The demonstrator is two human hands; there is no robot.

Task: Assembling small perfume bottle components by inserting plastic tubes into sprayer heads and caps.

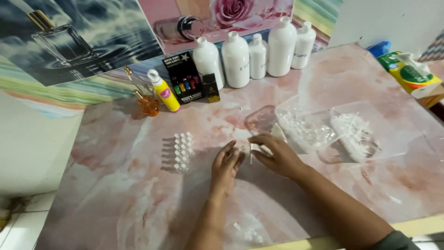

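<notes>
The left hand (226, 163) and the right hand (276, 155) meet over the middle of the pink marbled surface (115, 194); between them is a small clear vial (245, 149), hard to make out against the marble; the left fingers curl round it, though how firmly they close cannot be told; the right hand pinches a thin white spray pump (253, 150), its dip tube hanging straight down toward the near edge, just right of the vial and touching or nearly touching it; so the long axis of the tube runs far to near, and the right hand is the nearer to it.

Left of the left hand, close by, stands a cluster of capped vials (181, 152) in about three rows, roughly a dozen, the exact count unclear; right of the right hand lie two clear plastic bags, one of empty vials (307, 128) and one of white pumps (355, 135), both within nearer reach of the right hand.

Along the far edge stand five white bottles (252, 52), one yellow bottle (164, 91), one black box (183, 77), and one amber flask (149, 104); a yellow-green tissue pack (409, 74) sits far right.
</notes>
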